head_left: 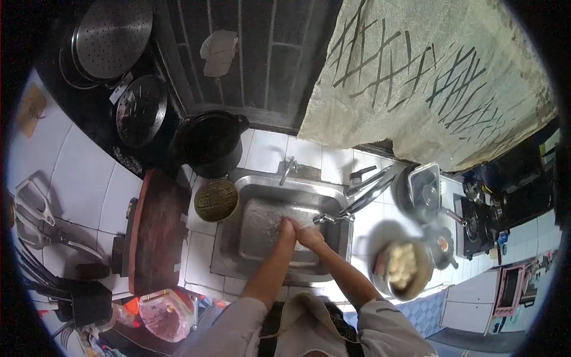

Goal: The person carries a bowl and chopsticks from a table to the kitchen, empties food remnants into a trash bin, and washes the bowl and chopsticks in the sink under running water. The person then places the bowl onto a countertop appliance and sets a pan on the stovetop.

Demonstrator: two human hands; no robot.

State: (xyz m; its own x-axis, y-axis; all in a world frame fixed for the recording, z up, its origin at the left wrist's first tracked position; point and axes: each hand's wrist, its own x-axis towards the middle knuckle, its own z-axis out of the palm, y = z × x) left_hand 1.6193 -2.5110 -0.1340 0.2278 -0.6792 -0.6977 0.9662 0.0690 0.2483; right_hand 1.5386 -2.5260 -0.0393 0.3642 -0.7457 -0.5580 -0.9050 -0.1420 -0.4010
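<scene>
Over the steel sink (340, 271), my left hand (287, 226) and my right hand (308, 236) are close together, touching or nearly so. The faucet spout (324, 219) is just right of them, with water running by my right hand. Splashes and ripples show on the sink floor beyond my left hand. The fingers of both hands are mostly hidden or blurred, and I cannot make out anything held in them.
A round green-brown basket-like thing (216, 200) stands left of the sink, with a black pot (209, 143) behind it. To the right are a bowl of pale round pieces (402, 265) and a stove (474, 223). A wooden board (159, 232) stands at left.
</scene>
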